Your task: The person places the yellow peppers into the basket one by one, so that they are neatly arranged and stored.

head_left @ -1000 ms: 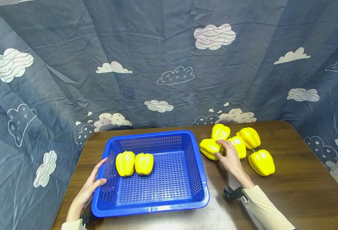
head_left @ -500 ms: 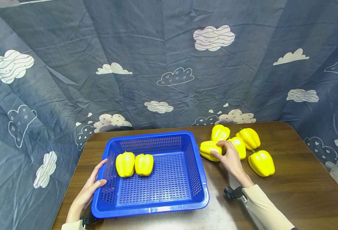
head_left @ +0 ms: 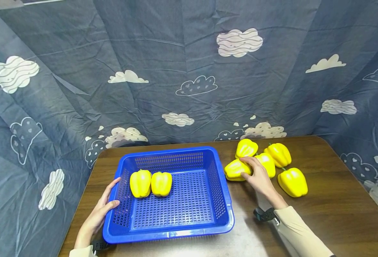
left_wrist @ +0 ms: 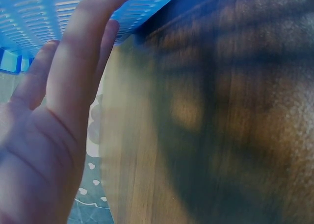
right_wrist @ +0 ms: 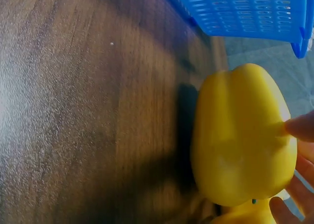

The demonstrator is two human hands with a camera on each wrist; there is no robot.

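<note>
My left hand (head_left: 95,214) grips the left rim of a blue plastic basket (head_left: 173,234). Its thumb and index tips lie over the edge, and in the left wrist view other fingers (left_wrist: 37,79) rest on the slotted outer wall. Two yellow bell peppers stand side by side inside, one left (head_left: 140,184) and one right (head_left: 161,184). Beyond the basket's right side, my right hand (head_left: 260,178) holds another yellow bell pepper (head_left: 235,170) by its stem end, thumb on the near side. That pepper (right_wrist: 240,140) lies on its side; the hand hides its stem end in the head view.
Several more yellow bell peppers sit close on the right: one behind (head_left: 247,148), one beside the hand (head_left: 267,165), one at the far right (head_left: 278,155) and one nearer (head_left: 293,182). A cloud-patterned curtain (head_left: 195,107) hangs behind the brown wooden table (head_left: 333,200).
The pepper at my right hand has turned and shifted slightly toward the near right. My right wrist has moved a little to the right. The left hand and basket have stayed nearly still.
</note>
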